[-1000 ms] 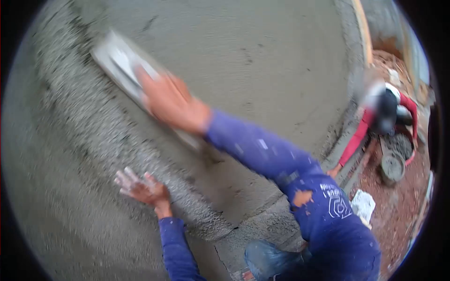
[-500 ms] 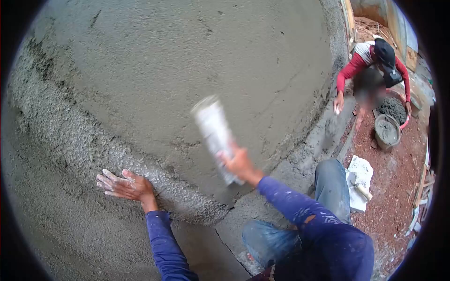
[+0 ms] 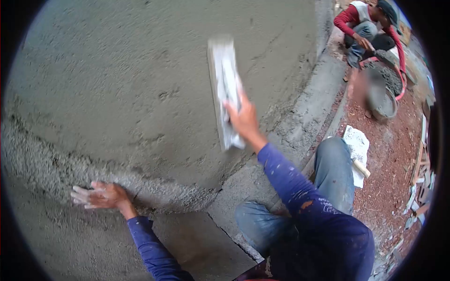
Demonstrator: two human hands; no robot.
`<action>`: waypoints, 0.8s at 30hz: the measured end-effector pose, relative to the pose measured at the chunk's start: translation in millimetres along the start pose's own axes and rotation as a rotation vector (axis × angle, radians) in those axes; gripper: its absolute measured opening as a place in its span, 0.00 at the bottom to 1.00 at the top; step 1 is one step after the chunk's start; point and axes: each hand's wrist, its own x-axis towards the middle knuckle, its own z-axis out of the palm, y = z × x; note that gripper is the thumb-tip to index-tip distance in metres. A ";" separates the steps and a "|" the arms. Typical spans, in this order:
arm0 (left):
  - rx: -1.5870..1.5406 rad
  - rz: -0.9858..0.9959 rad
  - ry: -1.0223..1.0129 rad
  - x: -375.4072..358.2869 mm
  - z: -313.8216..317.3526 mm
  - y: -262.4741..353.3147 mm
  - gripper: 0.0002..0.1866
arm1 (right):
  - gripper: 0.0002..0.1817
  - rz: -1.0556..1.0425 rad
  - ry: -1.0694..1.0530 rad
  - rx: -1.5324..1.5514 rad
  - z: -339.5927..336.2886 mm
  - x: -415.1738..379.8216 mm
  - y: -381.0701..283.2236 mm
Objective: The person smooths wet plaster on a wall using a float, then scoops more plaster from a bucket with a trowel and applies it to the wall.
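My right hand is closed around the handle of a long, pale plastering float. The float stands nearly upright in view, against the wet grey plaster of the wall; its upper end is slightly blurred. Lower left, my left hand lies with fingers spread on a rough, unsmoothed band of mortar along the plaster's lower edge. Nothing is in that hand.
On the right, a co-worker in red sleeves crouches beside a red-rimmed tub of mortar and a bucket. A white sheet with a wooden-handled tool lies beside my knee. Scrap pieces litter the red soil.
My right hand has carried the float upward over the plaster and turned it more upright. In view, my left hand sits lower and further left. The co-worker has straightened from a forward bend.
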 end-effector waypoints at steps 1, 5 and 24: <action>0.012 -0.007 -0.002 0.0 0.0 0.2 0.31 | 0.30 0.073 0.018 -0.081 1.5 -30.2 35.5; 0.003 0.042 0.032 0.2 2.2 -6.5 0.30 | 0.29 -0.110 -0.235 -0.053 55.6 -101.3 48.3; -0.007 0.071 0.050 0.5 6.6 -7.3 0.29 | 0.32 -0.093 -0.021 0.026 37.9 -78.7 87.1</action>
